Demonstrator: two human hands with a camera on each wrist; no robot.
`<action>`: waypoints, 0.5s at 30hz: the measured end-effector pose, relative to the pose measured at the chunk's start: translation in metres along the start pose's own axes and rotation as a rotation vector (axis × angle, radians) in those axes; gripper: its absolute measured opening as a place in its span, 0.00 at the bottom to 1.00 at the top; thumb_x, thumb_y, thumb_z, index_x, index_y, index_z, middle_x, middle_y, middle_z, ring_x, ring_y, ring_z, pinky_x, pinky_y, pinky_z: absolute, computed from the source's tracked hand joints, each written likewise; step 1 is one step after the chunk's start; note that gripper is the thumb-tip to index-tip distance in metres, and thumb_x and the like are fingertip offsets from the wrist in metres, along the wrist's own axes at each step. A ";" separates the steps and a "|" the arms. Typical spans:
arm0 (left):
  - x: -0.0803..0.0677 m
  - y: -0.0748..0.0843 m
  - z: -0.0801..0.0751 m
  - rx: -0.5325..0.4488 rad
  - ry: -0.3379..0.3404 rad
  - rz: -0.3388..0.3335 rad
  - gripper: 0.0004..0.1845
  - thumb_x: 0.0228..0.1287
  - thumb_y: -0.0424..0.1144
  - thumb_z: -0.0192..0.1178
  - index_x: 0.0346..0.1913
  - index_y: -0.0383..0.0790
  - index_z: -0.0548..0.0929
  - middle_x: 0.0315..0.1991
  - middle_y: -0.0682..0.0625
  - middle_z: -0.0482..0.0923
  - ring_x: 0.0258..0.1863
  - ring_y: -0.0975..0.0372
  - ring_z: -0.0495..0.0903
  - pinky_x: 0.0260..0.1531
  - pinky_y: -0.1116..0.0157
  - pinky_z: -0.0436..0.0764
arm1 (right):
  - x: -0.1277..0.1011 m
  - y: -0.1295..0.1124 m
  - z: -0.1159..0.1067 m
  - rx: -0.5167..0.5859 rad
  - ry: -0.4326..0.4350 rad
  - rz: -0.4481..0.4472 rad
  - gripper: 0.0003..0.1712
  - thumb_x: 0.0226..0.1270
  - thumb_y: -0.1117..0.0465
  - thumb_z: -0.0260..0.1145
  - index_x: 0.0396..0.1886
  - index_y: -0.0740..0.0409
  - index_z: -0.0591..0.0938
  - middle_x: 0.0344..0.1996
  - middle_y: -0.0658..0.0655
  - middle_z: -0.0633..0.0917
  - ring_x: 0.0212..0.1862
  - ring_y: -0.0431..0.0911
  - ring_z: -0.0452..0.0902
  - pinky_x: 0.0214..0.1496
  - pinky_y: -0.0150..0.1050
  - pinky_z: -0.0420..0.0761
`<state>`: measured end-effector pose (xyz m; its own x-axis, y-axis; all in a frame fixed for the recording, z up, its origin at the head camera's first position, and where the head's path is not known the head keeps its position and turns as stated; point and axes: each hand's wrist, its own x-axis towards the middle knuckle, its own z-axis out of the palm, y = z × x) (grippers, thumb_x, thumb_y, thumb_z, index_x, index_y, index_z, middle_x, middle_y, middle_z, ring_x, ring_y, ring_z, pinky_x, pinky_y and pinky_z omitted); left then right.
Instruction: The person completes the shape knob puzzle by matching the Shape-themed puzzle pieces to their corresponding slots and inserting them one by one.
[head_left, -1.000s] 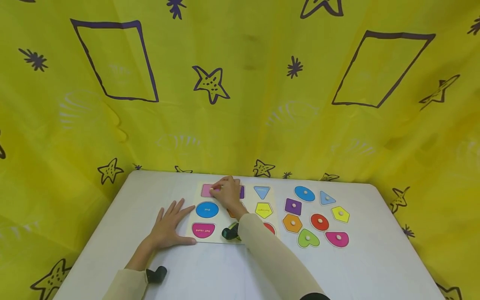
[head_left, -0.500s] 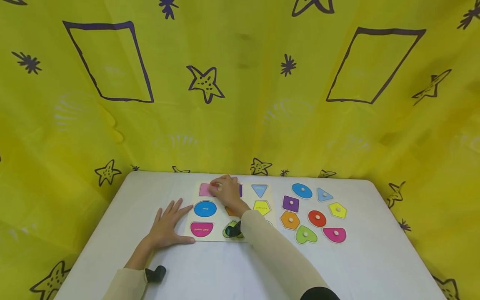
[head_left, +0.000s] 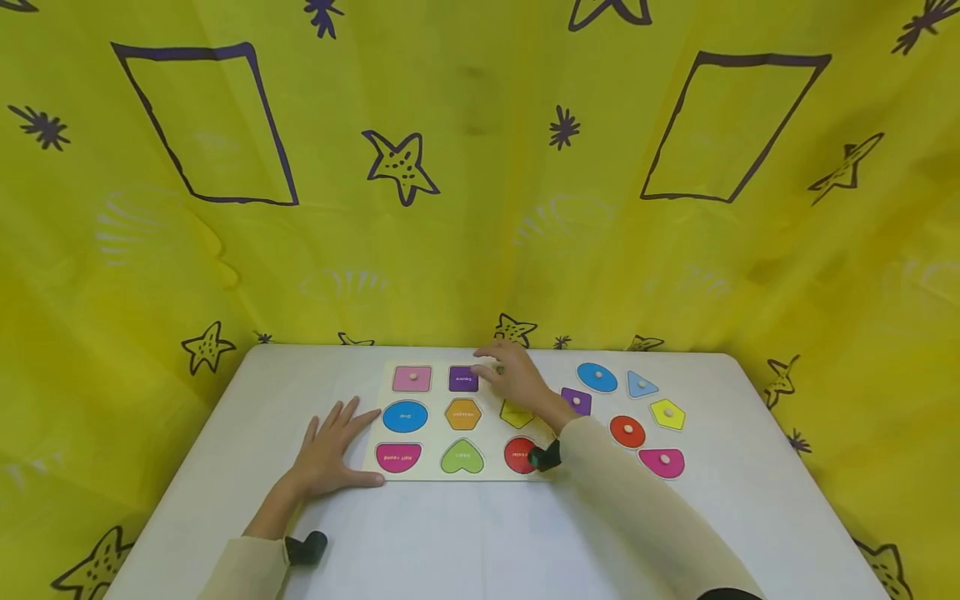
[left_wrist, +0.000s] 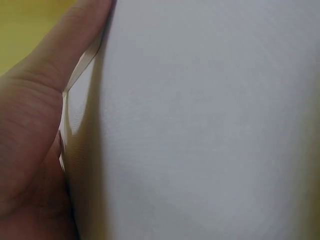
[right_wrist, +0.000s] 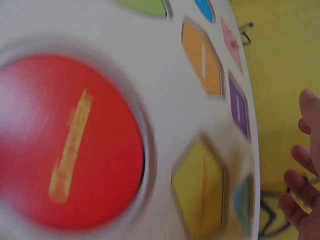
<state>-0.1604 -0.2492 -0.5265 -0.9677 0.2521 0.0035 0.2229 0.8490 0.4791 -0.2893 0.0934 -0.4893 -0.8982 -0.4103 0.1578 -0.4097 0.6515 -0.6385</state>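
Note:
A white shape-puzzle board [head_left: 429,474] lies on the table, with printed recesses for several shapes. In its far left recess sits the pink rectangle piece [head_left: 412,378] with its small knob. My left hand [head_left: 327,454] lies flat with spread fingers, thumb and fingertips at the board's left edge; in the left wrist view its thumb [left_wrist: 55,50] shows against the white tabletop. Above the board's far right part hovers my right hand [head_left: 517,377], fingers loosely bent and holding nothing. It covers the triangle recess and overlaps the yellow pentagon recess [head_left: 517,414]. The red circle recess [right_wrist: 75,145] fills much of the right wrist view.
Loose knobbed pieces lie right of the board: a blue oval [head_left: 597,377], light-blue triangle [head_left: 642,384], purple square [head_left: 577,401], yellow pentagon [head_left: 668,414], red circle [head_left: 627,432] and magenta half round [head_left: 662,462]. The right sleeve hides others. A yellow curtain [head_left: 465,250] hangs behind the table.
My right hand has let go of the pink rectangle, left in its recess, and moved right across the board. The left hand stays at the board's edge. The whole view has shifted slightly.

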 end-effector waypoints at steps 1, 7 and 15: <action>0.000 0.000 0.000 0.000 -0.001 -0.003 0.58 0.40 0.68 0.77 0.77 0.49 0.69 0.80 0.33 0.53 0.78 0.33 0.44 0.70 0.27 0.36 | -0.005 0.006 -0.007 -0.003 0.007 0.015 0.23 0.74 0.50 0.68 0.62 0.56 0.84 0.64 0.60 0.80 0.69 0.59 0.70 0.72 0.59 0.69; 0.000 0.000 0.001 -0.002 0.005 -0.001 0.58 0.40 0.68 0.77 0.77 0.49 0.69 0.80 0.33 0.52 0.78 0.33 0.44 0.70 0.27 0.35 | -0.032 0.041 -0.047 -0.001 0.102 0.037 0.21 0.74 0.56 0.69 0.60 0.61 0.84 0.59 0.63 0.83 0.59 0.60 0.77 0.60 0.58 0.79; 0.000 0.000 0.002 -0.018 0.016 0.003 0.59 0.39 0.67 0.78 0.76 0.48 0.69 0.80 0.33 0.52 0.79 0.34 0.44 0.70 0.27 0.35 | -0.071 0.084 -0.091 -0.010 0.183 0.130 0.21 0.75 0.56 0.68 0.61 0.61 0.83 0.54 0.63 0.84 0.53 0.58 0.79 0.54 0.56 0.82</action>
<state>-0.1599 -0.2483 -0.5284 -0.9687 0.2474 0.0193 0.2243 0.8398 0.4944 -0.2738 0.2349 -0.4856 -0.9572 -0.2000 0.2094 -0.2891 0.6984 -0.6547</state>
